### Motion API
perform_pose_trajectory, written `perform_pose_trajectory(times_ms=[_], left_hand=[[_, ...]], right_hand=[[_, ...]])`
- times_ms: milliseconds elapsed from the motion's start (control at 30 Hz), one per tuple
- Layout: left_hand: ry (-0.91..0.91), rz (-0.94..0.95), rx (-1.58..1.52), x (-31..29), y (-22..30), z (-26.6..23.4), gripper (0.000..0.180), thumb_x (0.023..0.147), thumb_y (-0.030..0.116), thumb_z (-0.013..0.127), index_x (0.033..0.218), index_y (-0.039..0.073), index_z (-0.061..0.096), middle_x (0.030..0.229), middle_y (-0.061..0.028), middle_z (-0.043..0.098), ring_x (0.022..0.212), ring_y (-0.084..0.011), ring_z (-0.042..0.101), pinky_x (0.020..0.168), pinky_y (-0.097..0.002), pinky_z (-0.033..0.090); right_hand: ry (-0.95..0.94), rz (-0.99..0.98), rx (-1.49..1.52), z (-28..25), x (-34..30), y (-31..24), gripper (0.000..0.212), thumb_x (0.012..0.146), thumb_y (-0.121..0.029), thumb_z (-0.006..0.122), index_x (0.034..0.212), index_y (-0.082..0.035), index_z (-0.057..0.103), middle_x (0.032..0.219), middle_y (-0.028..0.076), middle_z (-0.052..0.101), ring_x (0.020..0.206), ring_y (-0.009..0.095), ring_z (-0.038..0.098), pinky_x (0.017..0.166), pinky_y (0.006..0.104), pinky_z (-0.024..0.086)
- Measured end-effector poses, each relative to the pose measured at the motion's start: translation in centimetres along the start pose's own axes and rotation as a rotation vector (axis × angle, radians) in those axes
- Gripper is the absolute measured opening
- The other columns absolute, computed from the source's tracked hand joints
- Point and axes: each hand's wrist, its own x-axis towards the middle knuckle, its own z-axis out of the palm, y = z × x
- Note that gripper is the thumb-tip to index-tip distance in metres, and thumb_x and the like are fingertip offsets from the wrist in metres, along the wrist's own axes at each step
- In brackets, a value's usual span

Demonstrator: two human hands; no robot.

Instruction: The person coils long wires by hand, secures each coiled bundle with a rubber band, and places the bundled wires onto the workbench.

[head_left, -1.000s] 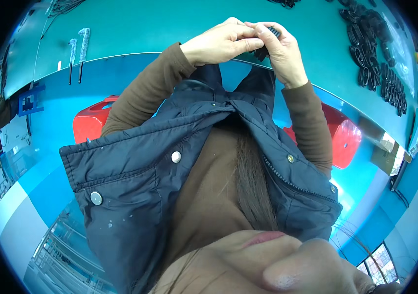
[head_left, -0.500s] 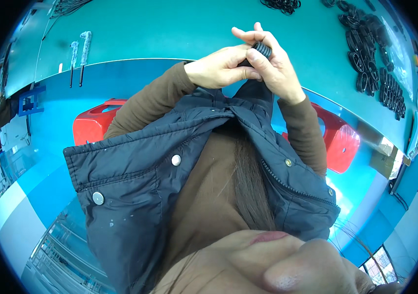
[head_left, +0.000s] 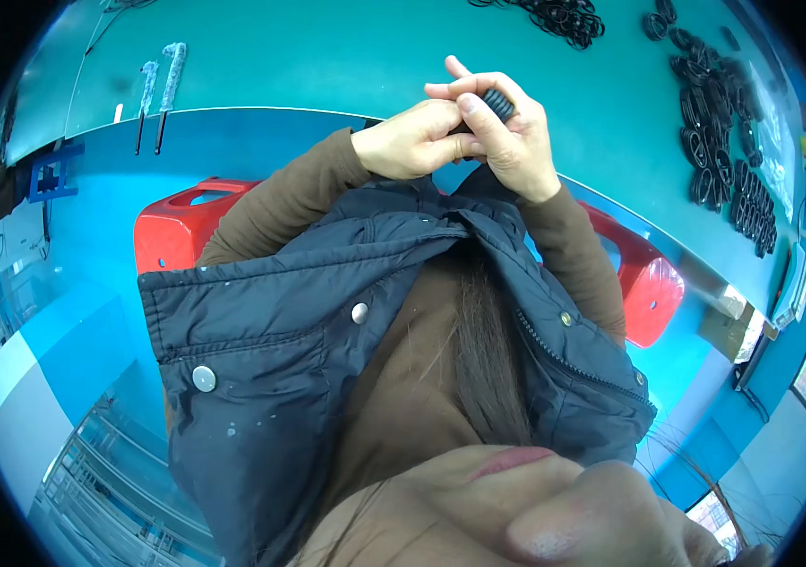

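A small black cable coil (head_left: 497, 104), wound in tight loops, is gripped between my two hands just above the near edge of the green table. My right hand (head_left: 516, 146) is closed around it, the thumb pressed along its side and the loops showing behind the thumb. From the left, my left hand (head_left: 410, 140) is closed on the coil's other end, its thumb pointing toward the right palm. Fingers hide most of that lower end.
The green table (head_left: 327, 71) spans the far side. Many bundled black cables (head_left: 705, 123) lie at its right, with a loose black pile (head_left: 568, 19) at the far edge. Two plastic-wrapped rods (head_left: 172, 76) overhang its left front edge. A red stool (head_left: 171, 227) stands behind me.
Both hands still hold the cable coil and have shifted slightly left. The right hand's fingers have curled closer over it. The whole view has tilted a little.
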Motion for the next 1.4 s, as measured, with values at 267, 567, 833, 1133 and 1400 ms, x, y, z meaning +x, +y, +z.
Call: perform_pose_trajectory(times_ms=[267,567,833,1133,1400], left_hand=[[0.153,0.007,0.027,-2.3,0.1,-5.3,0.018,0.096,0.018,0.047,0.101,0.001,0.049,0.086,-0.0023,0.051,0.076,-0.0104,0.048,0.072,-0.0246,0.043],[0.336,0.030,0.137,0.1,-1.0,-7.0,0.017,0.095,0.015,0.048,0.102,0.000,0.051,0.086,-0.0027,0.053,0.075,-0.0091,0.050,0.070,-0.0236,0.044],[0.523,0.233,0.511,4.3,-2.2,-5.4,0.018,0.092,0.013,0.054,0.105,0.002,0.060,0.099,-0.0058,0.053,0.080,-0.0117,0.054,0.071,-0.0250,0.047],[0.390,-0.018,0.129,4.5,-2.1,-3.7,0.019,0.095,0.020,0.052,0.096,0.002,0.055,0.085,-0.0023,0.055,0.075,-0.0098,0.053,0.070,-0.0248,0.045],[0.177,-0.147,0.070,3.7,-1.5,-3.1,0.021,0.095,0.022,0.051,0.096,0.001,0.054,0.085,-0.0038,0.055,0.074,-0.0123,0.053,0.070,-0.0269,0.046]], right_hand=[[0.135,-0.139,-0.545,-4.9,8.1,1.0,0.037,0.083,-0.029,0.067,0.111,-0.005,0.062,0.116,0.008,0.059,0.089,0.016,0.060,0.081,0.0290,0.047],[0.393,-0.137,-0.962,-8.0,9.8,3.0,0.018,0.077,-0.022,0.070,0.088,-0.008,0.069,0.089,0.007,0.060,0.068,0.017,0.057,0.064,0.0299,0.048],[0.073,0.267,-0.040,-4.4,4.7,-0.8,0.011,0.082,-0.014,0.069,0.087,-0.004,0.066,0.073,-0.005,0.057,0.058,0.000,0.042,0.050,0.0157,0.030],[0.085,0.060,0.455,-5.2,1.7,-0.8,0.028,0.092,-0.016,0.053,0.113,0.002,0.059,0.090,0.007,0.061,0.052,0.005,0.043,0.048,0.0170,0.033],[0.046,0.176,-0.532,-6.6,1.7,-5.3,0.050,0.084,-0.012,0.064,0.132,-0.016,0.050,0.059,0.000,0.057,0.045,0.009,0.049,0.044,0.0197,0.042]])
